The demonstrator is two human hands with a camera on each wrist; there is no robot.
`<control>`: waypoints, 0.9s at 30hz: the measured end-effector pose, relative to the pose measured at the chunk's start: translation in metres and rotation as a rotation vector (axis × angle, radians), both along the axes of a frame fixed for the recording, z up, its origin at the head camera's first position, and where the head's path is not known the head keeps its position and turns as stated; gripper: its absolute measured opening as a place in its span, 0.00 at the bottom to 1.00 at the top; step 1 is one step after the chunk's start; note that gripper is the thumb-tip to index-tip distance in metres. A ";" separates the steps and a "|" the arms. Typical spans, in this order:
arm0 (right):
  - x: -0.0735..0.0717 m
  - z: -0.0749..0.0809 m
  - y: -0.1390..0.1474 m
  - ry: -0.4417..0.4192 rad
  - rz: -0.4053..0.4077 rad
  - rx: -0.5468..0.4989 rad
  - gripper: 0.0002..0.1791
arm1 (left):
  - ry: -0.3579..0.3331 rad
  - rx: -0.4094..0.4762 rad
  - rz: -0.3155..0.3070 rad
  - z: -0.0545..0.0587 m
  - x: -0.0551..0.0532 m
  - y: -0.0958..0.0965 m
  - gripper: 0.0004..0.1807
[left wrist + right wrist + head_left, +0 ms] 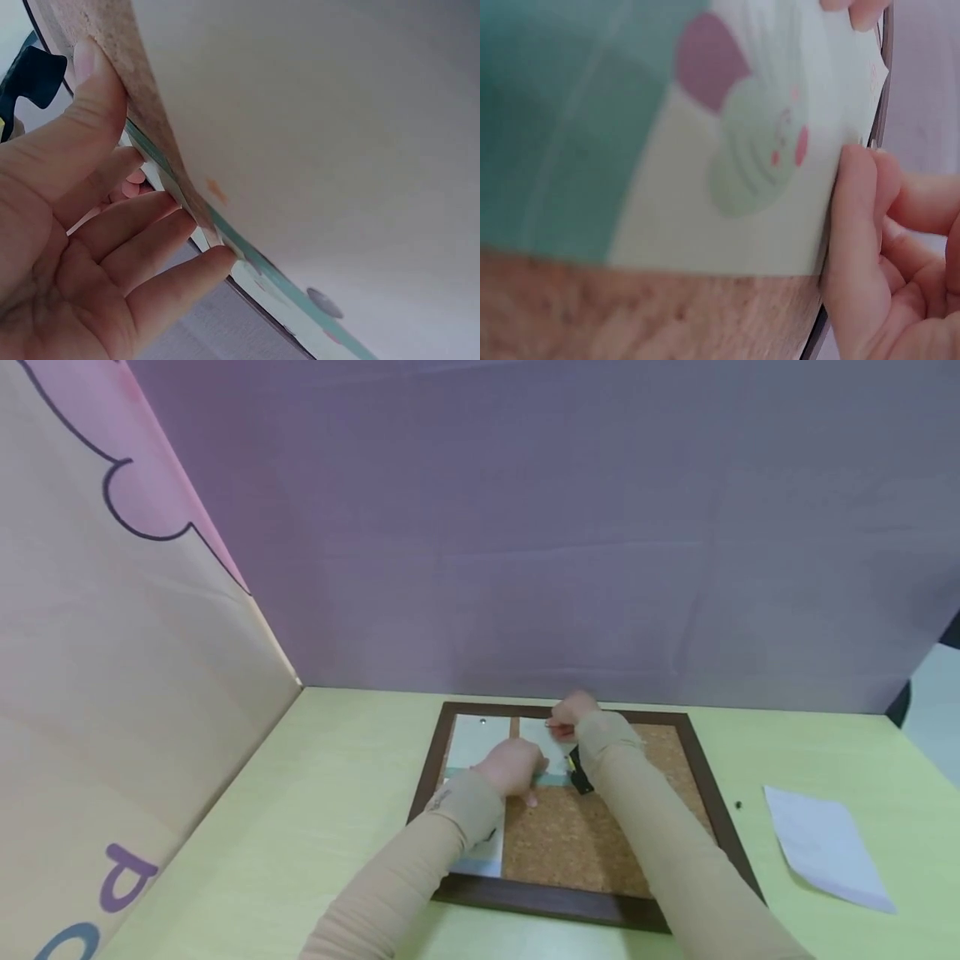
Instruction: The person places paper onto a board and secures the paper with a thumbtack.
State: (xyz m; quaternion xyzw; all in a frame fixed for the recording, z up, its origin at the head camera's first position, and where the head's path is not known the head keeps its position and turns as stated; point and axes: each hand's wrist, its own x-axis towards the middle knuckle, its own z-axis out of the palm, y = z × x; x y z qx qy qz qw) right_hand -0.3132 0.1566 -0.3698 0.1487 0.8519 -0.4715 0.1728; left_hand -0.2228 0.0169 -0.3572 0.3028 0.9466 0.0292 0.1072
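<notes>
A cork board (570,843) in a dark brown frame lies on the table. On its upper middle part is a white card (536,747) with a green band; the right wrist view shows a pale green cartoon figure on this card (727,225). My left hand (512,766) rests across the card's lower left, its fingers (184,281) extended, fingertips at the card's edge. At the card's top edge my right hand (576,710) pinches with thumb and forefinger (855,195); a small tack there is mostly hidden by the fingertips.
Another white card (476,739) with a silver tack (483,721) is at the board's upper left, and a further card (483,860) lies below it. Right of the board are a loose tack (738,805) and a white sheet (828,847). A grey-purple cloth (525,543) stands behind the table.
</notes>
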 end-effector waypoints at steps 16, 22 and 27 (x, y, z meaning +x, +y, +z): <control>0.005 0.003 0.006 -0.051 0.077 -0.151 0.08 | 0.030 0.008 -0.023 -0.001 -0.001 -0.005 0.21; 0.002 0.002 0.004 -0.062 0.050 -0.107 0.20 | 0.033 0.016 -0.035 -0.002 -0.001 -0.005 0.19; 0.000 0.000 0.002 -0.048 0.048 0.024 0.13 | 0.045 0.007 -0.055 -0.002 0.000 -0.005 0.17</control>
